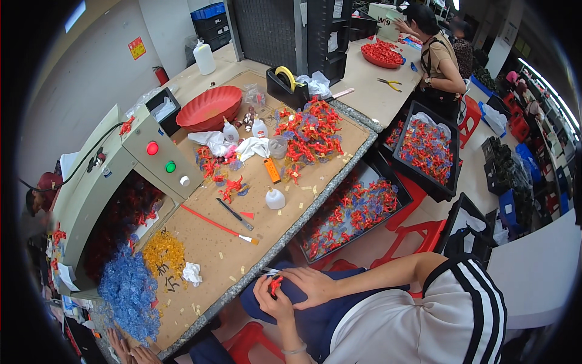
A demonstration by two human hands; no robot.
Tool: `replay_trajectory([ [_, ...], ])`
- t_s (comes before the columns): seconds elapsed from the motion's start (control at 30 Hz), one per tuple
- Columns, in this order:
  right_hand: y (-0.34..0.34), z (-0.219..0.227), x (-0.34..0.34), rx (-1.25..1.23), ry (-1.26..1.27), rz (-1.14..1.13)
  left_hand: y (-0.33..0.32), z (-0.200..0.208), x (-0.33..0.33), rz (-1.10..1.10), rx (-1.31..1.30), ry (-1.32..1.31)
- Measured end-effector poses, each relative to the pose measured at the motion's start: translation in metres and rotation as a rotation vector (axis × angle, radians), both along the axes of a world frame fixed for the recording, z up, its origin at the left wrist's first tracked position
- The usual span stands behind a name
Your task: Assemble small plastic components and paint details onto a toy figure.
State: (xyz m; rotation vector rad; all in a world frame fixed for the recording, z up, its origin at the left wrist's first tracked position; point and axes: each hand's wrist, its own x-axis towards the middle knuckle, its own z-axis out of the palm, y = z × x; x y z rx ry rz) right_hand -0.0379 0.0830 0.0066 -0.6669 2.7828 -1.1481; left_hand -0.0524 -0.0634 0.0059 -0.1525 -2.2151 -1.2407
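Note:
My left hand (273, 300) is closed around a small red plastic piece (276, 284), held over my lap just below the table edge. My right hand (312, 284) comes in from the right, and its fingertips pinch the same piece. A thin pale tool (268, 270) lies at the table's rim right above my hands. My left wrist carries a thin bracelet (294, 350). Both hands sit over my dark blue trousers (315, 321).
The cardboard-topped table (212, 255) bears a heap of red and blue pieces (306, 133), small glue bottles (274, 198), a red bowl (209, 106), a brush (221, 227), yellow (162, 252) and blue (128, 291) heaps. A button box (160, 159) stands left. Black trays (348, 212) and red stools (418, 233) lie right. A co-worker (439, 57) stands at the far table; another person's hands (127, 350) show lower left.

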Motion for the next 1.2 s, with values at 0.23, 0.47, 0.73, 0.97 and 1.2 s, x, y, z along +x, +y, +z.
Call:
replay_trajectory([
  [0.23, -0.002, 0.0, 0.001, -0.006, 0.011, -0.002, -0.002, 0.001, 0.001, -0.001, 0.01, -0.001],
  [0.47, 0.001, -0.003, 0.001, 0.006, 0.033, 0.001, 0.002, 0.003, 0.001, -0.006, -0.008, -0.01],
  [0.73, 0.006, -0.008, 0.003, -0.01, 0.037, -0.015, 0.008, 0.006, 0.0, -0.001, -0.028, -0.006],
  [0.97, 0.008, -0.009, 0.002, -0.014, 0.029, -0.017, 0.009, 0.005, -0.002, -0.011, -0.059, -0.009],
  [1.2, 0.007, -0.012, 0.002, -0.019, 0.026, -0.018, 0.008, 0.001, -0.001, -0.019, -0.033, -0.031],
])
